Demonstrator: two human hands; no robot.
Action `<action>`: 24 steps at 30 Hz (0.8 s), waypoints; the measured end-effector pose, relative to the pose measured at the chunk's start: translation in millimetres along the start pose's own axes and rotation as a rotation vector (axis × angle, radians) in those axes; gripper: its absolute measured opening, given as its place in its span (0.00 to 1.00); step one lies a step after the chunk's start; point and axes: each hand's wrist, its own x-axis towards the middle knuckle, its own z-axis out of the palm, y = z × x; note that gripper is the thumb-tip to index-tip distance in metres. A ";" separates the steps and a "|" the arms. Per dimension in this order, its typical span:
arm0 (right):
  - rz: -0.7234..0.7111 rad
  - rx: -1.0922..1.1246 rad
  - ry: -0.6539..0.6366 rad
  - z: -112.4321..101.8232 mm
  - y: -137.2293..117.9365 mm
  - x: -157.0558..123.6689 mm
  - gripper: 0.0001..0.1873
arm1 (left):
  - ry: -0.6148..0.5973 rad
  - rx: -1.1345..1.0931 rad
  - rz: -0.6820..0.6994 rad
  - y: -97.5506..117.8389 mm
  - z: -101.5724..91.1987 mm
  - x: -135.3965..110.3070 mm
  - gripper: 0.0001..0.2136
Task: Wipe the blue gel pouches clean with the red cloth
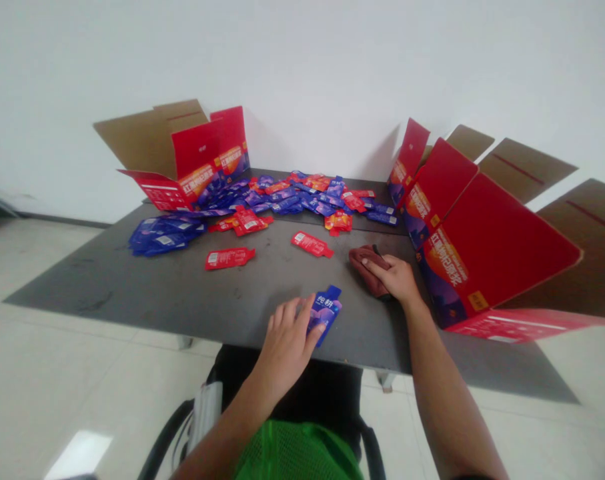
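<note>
Green mesh vest [297, 453] lies closest to the camera, worn by a seated person, with a black chair frame [165, 433] showing below the table. Just beyond, near the front edge of the dark tabletop [107, 293], the left hand [287, 347] is half open, fingers lightly arched, and has hold of a blue sachet [326, 313] along one side. The sachet's top end projects past the fingers, and the light hold appears to leave its printed face in view. The right hand [389, 277] lies on a folded brown cloth [368, 273], its fingers nearly straight; whether it grips the cloth or merely rests there cannot be determined. The cloth sits just beside the right carton [487, 240], seemingly kept within easy reach. Two loose red sachets [229, 258] lie apart ahead of the hands, with a blue pile [165, 235] further left. A mixed sachet heap [302, 197] spreads along the far side. The left carton [202, 157] and right carton stand open toward it, apparently to keep the heap contained, against a white wall [302, 67].
</note>
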 end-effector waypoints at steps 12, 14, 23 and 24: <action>-0.370 -0.118 0.112 -3.0 -87.0 -44.9 0.20 | 0.112 -0.002 0.381 -23.5 16.6 -60.3 0.14; -0.470 -0.162 -0.051 6.9 -110.6 -72.6 0.16 | 0.113 -0.010 0.374 -26.4 19.3 -58.6 0.14; -0.446 -0.456 -0.290 34.0 -97.4 -68.0 0.18 | 0.028 -0.029 0.258 -25.3 20.0 -49.0 0.12; -0.424 -0.490 -0.255 30.6 -97.6 -61.4 0.18 | 0.027 -0.036 0.258 -25.0 19.2 -48.4 0.12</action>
